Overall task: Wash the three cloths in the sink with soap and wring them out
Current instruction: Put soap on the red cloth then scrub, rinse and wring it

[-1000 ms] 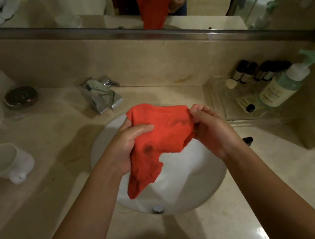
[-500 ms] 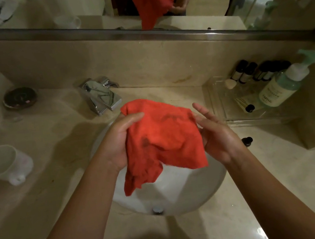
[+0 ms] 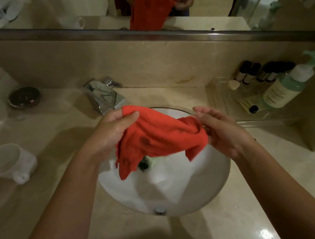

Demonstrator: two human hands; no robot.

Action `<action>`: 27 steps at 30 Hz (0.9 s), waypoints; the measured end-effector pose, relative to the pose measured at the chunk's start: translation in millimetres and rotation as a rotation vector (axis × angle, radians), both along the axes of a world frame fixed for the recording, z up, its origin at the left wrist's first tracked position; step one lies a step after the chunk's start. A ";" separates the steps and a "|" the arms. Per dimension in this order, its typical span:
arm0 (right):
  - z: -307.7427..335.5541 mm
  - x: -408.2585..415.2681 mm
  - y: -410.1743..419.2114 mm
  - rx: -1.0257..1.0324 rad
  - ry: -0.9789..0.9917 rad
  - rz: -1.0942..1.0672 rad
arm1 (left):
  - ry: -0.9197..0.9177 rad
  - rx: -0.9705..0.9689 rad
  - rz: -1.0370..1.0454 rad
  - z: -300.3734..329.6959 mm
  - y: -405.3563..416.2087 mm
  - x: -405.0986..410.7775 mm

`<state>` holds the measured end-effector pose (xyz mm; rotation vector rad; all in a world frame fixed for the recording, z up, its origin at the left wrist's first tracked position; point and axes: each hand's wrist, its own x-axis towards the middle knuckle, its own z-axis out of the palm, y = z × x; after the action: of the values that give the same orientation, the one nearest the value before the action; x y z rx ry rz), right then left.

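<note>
White cup (image 3: pixel 6 161) far left on the desk (image 3: pixel 54 137), lying tilted, mouth toward the camera. Behind it, near the wall, a dark round dish (image 3: pixel 24 98). Chrome faucet (image 3: pixel 104 96) at the back rim of the white sink (image 3: pixel 165 191), just left of centre.

Left hand (image 3: pixel 110 134) above the sink's back-left edge, thumb and fingers pinching the top corner of a red cloth (image 3: pixel 161 135). Cloth hangs spread between the two hands over the basin, not touching it; lower left corner droops toward the bowl. Dark patches on the fabric. Under the cloth, something green and dark (image 3: pixel 145 162) sits in the basin, mostly hidden, cannot tell what it is. Overflow hole (image 3: pixel 160 210) at the near wall of the sink.

Right hand (image 3: pixel 224 130) holds the cloth's right end bunched at its palm, thumb side hidden by fabric; upper fingers stretched out, loose. Hands apart, cloth bridging them.

Right of the sink: clear tray (image 3: pixel 221 95) on the desk with small dark-capped bottles (image 3: pixel 258 73) in a row at the back, and a green pump bottle (image 3: pixel 290 87) leaning across it. Mirror (image 3: pixel 216 3) above the backsplash reflects the cloth and both hands.
</note>
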<state>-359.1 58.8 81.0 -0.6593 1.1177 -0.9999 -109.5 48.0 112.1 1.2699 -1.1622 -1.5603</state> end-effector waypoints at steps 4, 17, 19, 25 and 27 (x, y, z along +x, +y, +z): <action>4.0 8.8 1.2 0.312 0.063 0.207 | 0.078 -0.070 0.099 1.0 -1.1 -7.9; -7.7 28.1 15.7 0.415 -0.317 0.160 | 0.136 -0.021 -0.002 -8.1 0.1 -3.6; -6.0 19.7 13.4 0.270 -0.250 0.090 | 0.103 -0.006 -0.006 -8.1 0.2 1.9; 2.8 1.2 8.3 -0.142 0.140 -0.040 | -0.105 0.013 -0.132 -1.6 6.7 -0.6; 9.4 -1.0 8.4 -0.196 0.193 -0.111 | -0.194 0.014 -0.166 -4.8 4.5 3.1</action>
<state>-360.1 67.2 90.4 -0.8738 1.2450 -1.1694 -106.4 52.6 107.3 1.3878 -1.4117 -1.5928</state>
